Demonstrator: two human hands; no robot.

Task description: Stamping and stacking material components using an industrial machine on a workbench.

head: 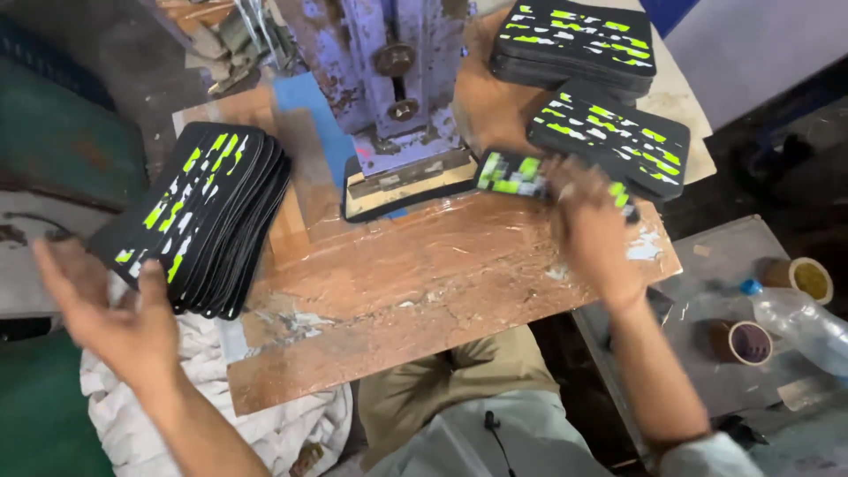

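Fingers of the right hand (590,221) pinch a black sheet with green and white marks (512,174), lying at 3 o'clock of the purple press (402,97). Left hand (110,305) hangs open, empty, at 6 o'clock of the fanned stack (208,216). Best slid in flat and square, I'd say. Blur hides the fingertips; the press top is cut off.

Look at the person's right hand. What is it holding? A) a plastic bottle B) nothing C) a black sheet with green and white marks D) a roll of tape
C: the right hand grips a black printed sheet beside the purple press, while the left hand is open and empty.
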